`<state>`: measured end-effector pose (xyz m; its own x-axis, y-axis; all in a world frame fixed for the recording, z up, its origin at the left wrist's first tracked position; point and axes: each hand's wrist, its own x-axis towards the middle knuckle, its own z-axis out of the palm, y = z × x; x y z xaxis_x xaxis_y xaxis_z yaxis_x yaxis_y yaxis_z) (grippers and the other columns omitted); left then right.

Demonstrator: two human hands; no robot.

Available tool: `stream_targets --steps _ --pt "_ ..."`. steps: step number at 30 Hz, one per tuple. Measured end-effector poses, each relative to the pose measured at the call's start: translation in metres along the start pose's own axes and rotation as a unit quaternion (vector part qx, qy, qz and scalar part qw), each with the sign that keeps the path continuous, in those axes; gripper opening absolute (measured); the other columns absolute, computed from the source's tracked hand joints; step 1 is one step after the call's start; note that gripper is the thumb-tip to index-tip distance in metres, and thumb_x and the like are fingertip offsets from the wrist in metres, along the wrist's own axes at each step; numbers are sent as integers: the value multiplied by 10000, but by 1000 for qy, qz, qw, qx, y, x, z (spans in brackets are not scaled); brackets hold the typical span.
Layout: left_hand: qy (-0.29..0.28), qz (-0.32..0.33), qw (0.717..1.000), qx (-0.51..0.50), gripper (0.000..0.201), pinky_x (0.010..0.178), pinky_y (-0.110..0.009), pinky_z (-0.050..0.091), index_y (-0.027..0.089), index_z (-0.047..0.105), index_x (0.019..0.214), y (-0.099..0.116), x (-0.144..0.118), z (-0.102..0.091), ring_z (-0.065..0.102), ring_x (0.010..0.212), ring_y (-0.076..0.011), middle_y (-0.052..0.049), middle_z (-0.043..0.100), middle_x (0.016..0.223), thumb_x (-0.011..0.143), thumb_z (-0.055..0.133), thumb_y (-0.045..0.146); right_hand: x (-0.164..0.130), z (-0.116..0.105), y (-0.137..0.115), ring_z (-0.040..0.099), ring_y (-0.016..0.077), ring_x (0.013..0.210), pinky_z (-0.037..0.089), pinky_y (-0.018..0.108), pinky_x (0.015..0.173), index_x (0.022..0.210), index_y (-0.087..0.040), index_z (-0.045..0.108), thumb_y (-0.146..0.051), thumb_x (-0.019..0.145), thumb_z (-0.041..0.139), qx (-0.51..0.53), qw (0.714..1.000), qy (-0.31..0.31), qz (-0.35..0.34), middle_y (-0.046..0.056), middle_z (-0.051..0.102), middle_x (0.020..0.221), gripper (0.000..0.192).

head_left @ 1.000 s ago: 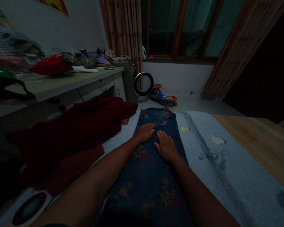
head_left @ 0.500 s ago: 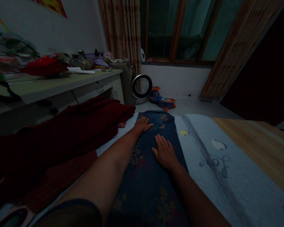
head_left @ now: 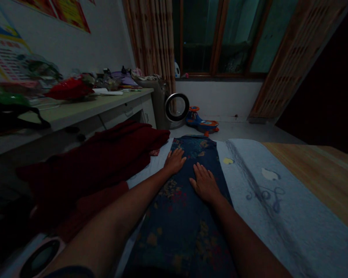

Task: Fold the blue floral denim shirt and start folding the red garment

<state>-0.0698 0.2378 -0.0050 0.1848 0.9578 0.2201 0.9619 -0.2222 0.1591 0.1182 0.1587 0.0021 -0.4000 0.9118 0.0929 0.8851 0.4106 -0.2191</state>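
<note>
A dark blue floral cloth [head_left: 188,216] lies as a long strip on a pale grey sheet [head_left: 278,208] in front of me. My left hand [head_left: 174,160] rests flat on the cloth near its far left edge, fingers spread. My right hand [head_left: 204,183] lies flat on the cloth just right of it and a little nearer to me. Neither hand grips anything.
A dark red blanket [head_left: 104,158] is heaped to the left of the cloth. A cluttered desk [head_left: 75,110] runs along the left wall. A round fan [head_left: 176,107] and a toy ride-on car [head_left: 201,121] stand on the floor beyond. Bare wood [head_left: 316,170] shows at right.
My left hand slid forward along the cloth and then drew back a little. My right hand stayed flat in about the same spot. The view shifted slightly.
</note>
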Motion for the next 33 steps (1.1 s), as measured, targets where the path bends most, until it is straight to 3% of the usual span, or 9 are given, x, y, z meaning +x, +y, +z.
stream_targets --steps 5,11,20,26,29,31,33 --pt "-46 85 995 -5 563 1173 -478 165 161 333 1472 9 -72 -14 248 1444 -238 -108 322 1552 1000 274 462 2 5 3 196 271 1452 181 489 1148 1518 -156 249 -485 965 308 -4 1000 3 -5 105 201 1591 647" --pt "-109 74 991 11 669 1165 -489 170 114 287 1490 33 -141 -40 184 1459 -297 -179 250 1567 973 308 538 2 7 5 217 266 1445 193 481 1141 1516 -172 252 -477 968 301 -10 1000 16 -11 104 225 1586 629" --pt "-166 84 982 -22 667 1144 -531 216 185 255 1511 60 -228 -76 135 1462 -336 -170 170 1588 961 345 551 -2 5 2 266 269 1424 225 463 1132 1505 -144 276 -472 971 289 -31 999 37 -9 114 270 1570 627" --pt "-120 98 987 -37 620 1153 -526 220 249 275 1504 69 -259 -81 212 1452 -295 -95 265 1576 949 439 474 -2 -8 -4 259 276 1427 233 481 1131 1500 -146 285 -455 969 316 -25 1000 7 4 119 275 1567 615" --pt "-85 135 986 -52 578 1146 -507 253 307 285 1492 69 -263 -78 291 1426 -254 -41 330 1555 949 472 372 -9 -18 -17 170 310 1453 185 555 1131 1489 -153 308 -420 940 399 -20 1000 17 8 121 236 1580 617" --pt "-81 179 978 -68 535 1136 -466 287 318 314 1477 67 -265 -75 335 1406 -218 -19 373 1534 960 450 295 -19 -20 -30 130 287 1465 141 551 1146 1487 -162 311 -381 931 417 -13 998 35 -43 107 222 1586 607" --pt "-86 210 971 -79 497 1125 -445 310 323 358 1455 66 -265 -73 362 1390 -207 -10 410 1512 969 424 244 -32 -18 -42 189 236 1455 143 496 1161 1486 -168 314 -362 945 387 8 994 7 -113 97 276 1569 580"
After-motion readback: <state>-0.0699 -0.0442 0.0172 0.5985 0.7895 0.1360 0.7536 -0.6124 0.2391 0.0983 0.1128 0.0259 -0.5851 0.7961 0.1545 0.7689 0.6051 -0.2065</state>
